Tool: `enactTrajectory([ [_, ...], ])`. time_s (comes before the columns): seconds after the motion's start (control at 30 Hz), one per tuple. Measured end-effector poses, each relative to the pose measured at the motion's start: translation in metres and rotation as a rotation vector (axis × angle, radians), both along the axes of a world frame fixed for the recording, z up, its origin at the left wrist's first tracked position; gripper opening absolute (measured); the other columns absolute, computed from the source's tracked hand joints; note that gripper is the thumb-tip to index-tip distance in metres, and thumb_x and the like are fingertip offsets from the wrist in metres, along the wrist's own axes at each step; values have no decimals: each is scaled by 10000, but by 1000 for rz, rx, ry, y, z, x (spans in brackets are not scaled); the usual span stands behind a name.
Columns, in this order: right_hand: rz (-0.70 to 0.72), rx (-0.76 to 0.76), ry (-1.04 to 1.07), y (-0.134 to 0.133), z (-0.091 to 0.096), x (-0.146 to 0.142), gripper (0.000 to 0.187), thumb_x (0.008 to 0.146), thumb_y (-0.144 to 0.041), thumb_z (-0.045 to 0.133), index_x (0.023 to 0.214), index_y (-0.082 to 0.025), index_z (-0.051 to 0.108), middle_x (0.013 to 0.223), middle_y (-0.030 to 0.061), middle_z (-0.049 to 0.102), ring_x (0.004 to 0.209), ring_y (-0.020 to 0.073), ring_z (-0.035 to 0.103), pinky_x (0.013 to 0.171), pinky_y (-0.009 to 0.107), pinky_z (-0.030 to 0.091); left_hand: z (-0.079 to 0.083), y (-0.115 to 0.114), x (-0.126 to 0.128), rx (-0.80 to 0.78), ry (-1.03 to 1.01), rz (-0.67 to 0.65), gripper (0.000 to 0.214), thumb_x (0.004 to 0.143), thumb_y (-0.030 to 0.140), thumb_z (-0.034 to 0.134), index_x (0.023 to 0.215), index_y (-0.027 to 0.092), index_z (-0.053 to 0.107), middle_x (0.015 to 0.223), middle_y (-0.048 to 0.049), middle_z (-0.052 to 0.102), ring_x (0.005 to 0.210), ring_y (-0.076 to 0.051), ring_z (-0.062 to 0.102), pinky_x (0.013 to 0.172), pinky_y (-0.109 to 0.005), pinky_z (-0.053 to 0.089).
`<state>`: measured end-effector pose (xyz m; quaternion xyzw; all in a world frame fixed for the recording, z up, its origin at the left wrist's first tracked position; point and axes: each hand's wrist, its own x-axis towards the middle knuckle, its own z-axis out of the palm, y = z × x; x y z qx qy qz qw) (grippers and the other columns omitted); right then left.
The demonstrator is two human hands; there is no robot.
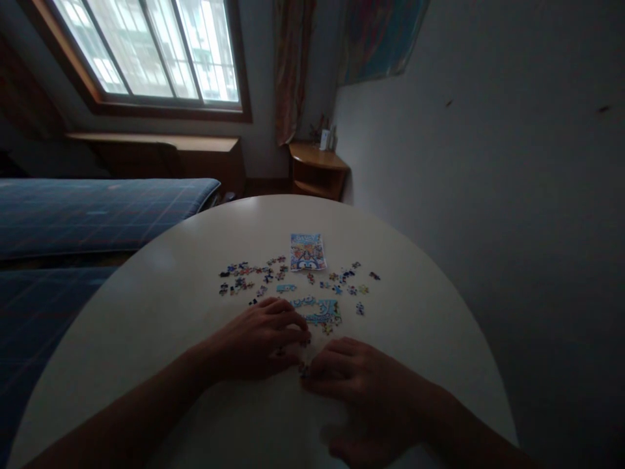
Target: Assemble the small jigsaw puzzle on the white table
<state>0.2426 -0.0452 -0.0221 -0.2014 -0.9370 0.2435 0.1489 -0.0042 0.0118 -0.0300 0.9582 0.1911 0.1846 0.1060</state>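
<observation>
My left hand (pixel 266 335) rests over the table with its fingers bent and its thumb apart from them. Its fingertips are at a small jigsaw piece (pixel 305 341). Closed in a pinch, my right hand (pixel 354 374) has a jigsaw piece (pixel 303 369) at its fingertips. Just beyond both hands lies a partly joined blue puzzle section (pixel 329 309), its left part hidden by my left hand. Farther back is the colourful puzzle picture sheet (pixel 307 252), showing a blue and white character.
Loose pieces (pixel 241 270) lie scattered to the left of the sheet, and more pieces (pixel 346 277) to its right. Everything sits on a round white table (pixel 415 293). A plaid-covered bed (pixel 97 215) is at the left, a wall (pixel 512 195) at the right.
</observation>
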Motion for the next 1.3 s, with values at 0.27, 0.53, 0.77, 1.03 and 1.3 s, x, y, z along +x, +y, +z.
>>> enactTrajectory([
  [0.27, 10, -3, 8, 0, -1, 0, 587, 746, -440, 647, 1241, -126, 610, 1155, 106, 642, 1040, 237, 575, 969, 371, 452, -1, -2, 1, -26, 1, -19, 219, 895, 342, 679, 1081, 233, 641, 1115, -9, 687, 1034, -202, 549, 946, -350, 391],
  [0.53, 7, 11, 33, 2, 1, 2, 512, 763, -399, 647, 1200, -134, 613, 1135, 96, 658, 1013, 229, 585, 935, 373, 467, -2, -1, 2, -33, -13, -23, 209, 889, 345, 681, 1066, 239, 652, 1098, -5, 694, 1031, -199, 560, 931, -342, 402],
  [0.77, -87, 167, 55, 6, 0, 11, 163, 818, -284, 632, 948, -194, 672, 951, 24, 692, 866, 171, 605, 842, 342, 462, -2, -1, -1, -30, -9, -21, 227, 897, 358, 670, 1094, 247, 654, 1120, -14, 688, 1040, -208, 560, 938, -363, 410],
  [1.03, -69, 205, 41, 10, -1, 10, 128, 815, -238, 621, 925, -194, 668, 894, 16, 696, 802, 151, 609, 815, 328, 456, -2, -3, 0, -28, 0, -33, 235, 893, 358, 670, 1097, 242, 649, 1124, -17, 687, 1027, -214, 557, 915, -369, 408],
  [1.3, -59, 246, 24, 10, -3, 8, 98, 858, -202, 598, 937, -196, 657, 925, 6, 704, 826, 139, 606, 817, 312, 444, -4, -2, 1, -15, -15, -29, 255, 870, 399, 699, 1065, 240, 659, 1088, -25, 687, 1008, -204, 566, 894, -351, 422],
])
